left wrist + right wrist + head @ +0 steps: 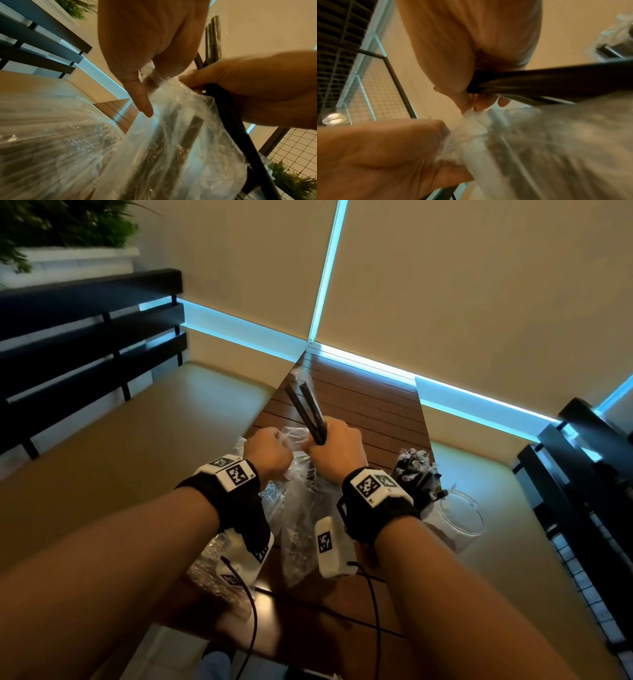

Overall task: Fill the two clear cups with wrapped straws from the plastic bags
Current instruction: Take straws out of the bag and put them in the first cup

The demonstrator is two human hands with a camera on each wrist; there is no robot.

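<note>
Running away from the viewer between two beige padded seats (144, 440), the slatted wooden surface (370, 412) is the largest thing here and narrows to a corner at the beige wall, where strips of blue light mark the edge. Two dark slatted chair backs (85, 337) flank the surface, one on each side of it, and a green plant (51, 227) stands beyond the one on the left. On the near half of the surface lie two clear plastic bags: one bag (301, 529) is lifted at the middle, and a second, fuller bag (222, 566) lies to its left under the left forearm, reaching the surface's near left edge. Two clear cups stand at the surface's right edge: one cup (416, 474) already packed with wrapped straws, and an empty cup (460, 513) just nearer. The far half of the surface is bare wood. The left hand (267, 453) is curled and pinches the mouth of the lifted bag. The right hand (334, 450) is closed in a fist round a bundle of black wrapped straws (306, 409), which stick up and away over the middle of the surface; their number cannot be counted. Black cables (342, 614) trail from the wrist cameras across the surface's near end
</note>
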